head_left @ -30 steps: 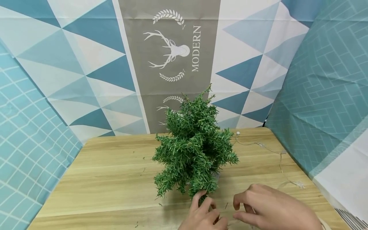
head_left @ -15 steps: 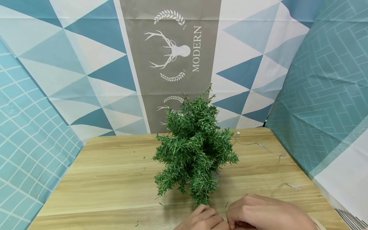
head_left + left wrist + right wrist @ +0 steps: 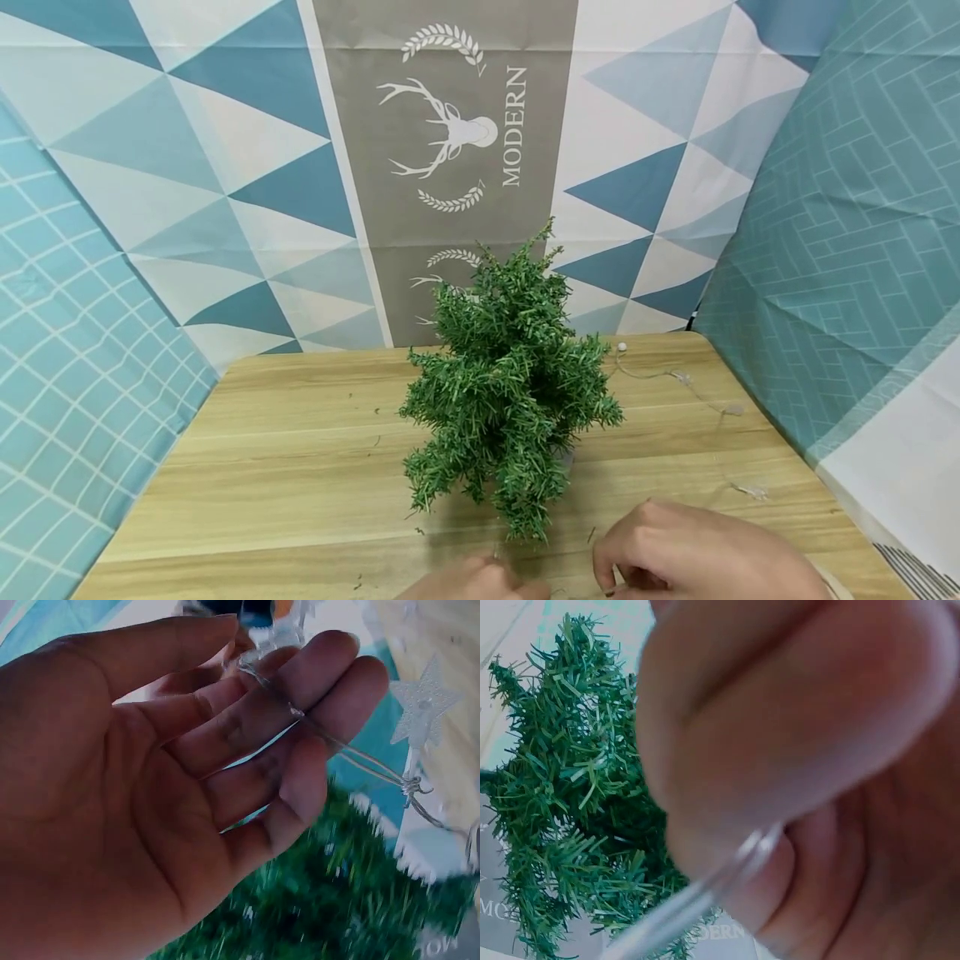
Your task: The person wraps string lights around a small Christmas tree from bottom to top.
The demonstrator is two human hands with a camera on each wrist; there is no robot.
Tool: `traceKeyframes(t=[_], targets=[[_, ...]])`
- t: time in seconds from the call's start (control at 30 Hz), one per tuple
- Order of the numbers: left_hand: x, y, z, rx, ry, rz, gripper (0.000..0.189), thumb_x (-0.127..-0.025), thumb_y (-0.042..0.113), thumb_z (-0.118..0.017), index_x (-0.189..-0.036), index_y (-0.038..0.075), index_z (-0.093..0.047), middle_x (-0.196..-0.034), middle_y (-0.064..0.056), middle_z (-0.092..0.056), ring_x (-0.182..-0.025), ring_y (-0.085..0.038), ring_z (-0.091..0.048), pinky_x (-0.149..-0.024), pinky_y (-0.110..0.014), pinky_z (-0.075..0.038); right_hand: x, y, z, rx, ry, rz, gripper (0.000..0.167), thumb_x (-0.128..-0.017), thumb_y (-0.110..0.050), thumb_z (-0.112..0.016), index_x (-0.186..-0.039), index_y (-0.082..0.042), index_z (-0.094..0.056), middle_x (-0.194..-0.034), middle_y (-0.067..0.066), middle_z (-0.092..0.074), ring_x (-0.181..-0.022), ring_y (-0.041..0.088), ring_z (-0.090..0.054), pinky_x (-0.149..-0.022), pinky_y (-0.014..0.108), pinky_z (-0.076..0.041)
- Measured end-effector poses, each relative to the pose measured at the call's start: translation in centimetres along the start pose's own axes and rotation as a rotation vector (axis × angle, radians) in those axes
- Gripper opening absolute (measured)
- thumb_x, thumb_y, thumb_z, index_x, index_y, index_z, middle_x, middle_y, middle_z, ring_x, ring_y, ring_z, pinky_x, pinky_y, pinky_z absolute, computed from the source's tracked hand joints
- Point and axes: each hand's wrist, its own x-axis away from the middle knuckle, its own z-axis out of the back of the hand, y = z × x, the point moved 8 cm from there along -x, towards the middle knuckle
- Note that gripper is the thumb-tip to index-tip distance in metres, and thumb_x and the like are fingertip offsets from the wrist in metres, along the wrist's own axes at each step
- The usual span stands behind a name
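A small artificial Christmas tree [image 3: 510,392] stands mid-table, green and bushy. At the bottom edge of the head view, my left hand [image 3: 480,581] is in front of the tree, mostly cut off. In the left wrist view, that hand's fingers [image 3: 247,724] are bent, with the thin clear wire of a string light [image 3: 367,766] running across them. A clear star light [image 3: 424,705] hangs on this wire. My right hand [image 3: 697,552], to the front right of the tree, pinches the wire [image 3: 727,874] between thumb and finger.
More of the string-light wire trails along the table's right side, with clear star lights [image 3: 750,492] and a white end piece [image 3: 622,347] near the back. Green needle scraps dot the wooden table [image 3: 285,467]. Patterned cloth [image 3: 450,125] hangs behind and on both sides.
My left hand has come away from the tree's lower front branch, moving down and left. The right hand has moved slightly left and down, and the wire on the right has shifted left.
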Motion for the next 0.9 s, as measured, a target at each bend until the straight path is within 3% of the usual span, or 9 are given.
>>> traceKeyframes(t=[0.07,0.17,0.33,0.5,0.63,0.77,0.9], targets=[[0.5,0.2,1.6,-0.102,0.082,-0.084,0.026,-0.099,0.045,-0.057,-0.084,0.024,-0.062,-0.063,0.017,-0.054,-0.057,0.011,-0.041,-0.056,-0.003,-0.037,0.1,-0.2,0.5,-0.020,0.036,0.002,0.022,-0.101,-0.013,-0.057,-0.084,-0.026,-0.058,-0.068,-0.018,-0.044,-0.065,-0.020,-0.031,-0.054,0.001,-0.033],[0.9,0.4,4.1,-0.125,0.234,-0.180,0.023,-0.097,0.038,-0.063,-0.080,0.022,-0.061,-0.068,0.016,-0.057,-0.063,0.011,-0.043,-0.064,-0.003,-0.037,0.2,-0.4,1.5,-0.056,0.109,0.017,0.021,-0.103,-0.012,-0.055,-0.088,-0.026,-0.059,-0.067,-0.014,-0.047,-0.065,-0.017,-0.037,-0.056,0.002,-0.037],[1.6,0.4,6.9,-0.139,0.451,-0.203,0.017,-0.089,0.024,-0.074,-0.081,0.023,-0.059,-0.073,0.017,-0.056,-0.068,0.007,-0.047,-0.067,-0.006,-0.035,0.5,-0.8,3.0,-0.062,0.244,0.058,0.024,-0.098,-0.002,-0.059,-0.102,-0.026,-0.063,-0.071,-0.012,-0.054,-0.066,-0.013,-0.046,-0.059,0.005,-0.041],[1.0,-0.3,7.0,-0.081,0.387,-0.126,0.019,-0.092,0.022,-0.069,-0.084,0.023,-0.052,-0.072,0.018,-0.047,-0.068,0.004,-0.041,-0.064,-0.008,-0.029,1.2,-1.2,4.3,-0.028,0.356,0.065,0.036,-0.093,0.005,-0.063,-0.111,-0.026,-0.064,-0.087,-0.016,-0.063,-0.069,-0.010,-0.052,-0.061,0.006,-0.043],[0.6,-0.6,6.7,-0.075,0.383,-0.121,0.025,-0.081,0.007,-0.070,-0.085,0.020,-0.050,-0.067,0.018,-0.042,-0.064,0.004,-0.035,-0.062,-0.008,-0.029,1.7,-1.3,5.1,0.034,0.456,0.081,0.042,-0.088,0.009,-0.067,-0.111,-0.026,-0.065,-0.089,-0.017,-0.064,-0.067,-0.010,-0.051,-0.060,0.006,-0.042],[0.7,-0.9,6.7,-0.125,0.424,-0.100,0.029,-0.070,-0.003,-0.070,-0.092,0.015,-0.062,-0.077,0.011,-0.064,-0.075,-0.001,-0.057,-0.072,-0.012,-0.048,2.4,-1.2,5.8,0.091,0.533,0.081,0.045,-0.083,0.010,-0.071,-0.109,-0.025,-0.066,-0.087,-0.017,-0.063,-0.067,-0.008,-0.052,-0.061,0.007,-0.042],[0.8,-1.4,6.8,-0.156,0.421,-0.057,0.035,-0.069,-0.004,-0.069,-0.100,0.012,-0.069,-0.095,0.003,-0.073,-0.096,-0.011,-0.066,-0.087,-0.024,-0.054,2.8,-1.0,6.3,0.134,0.581,0.079,0.046,-0.079,0.012,-0.074,-0.105,-0.026,-0.065,-0.084,-0.018,-0.060,-0.067,-0.007,-0.050,-0.060,0.008,-0.040]])
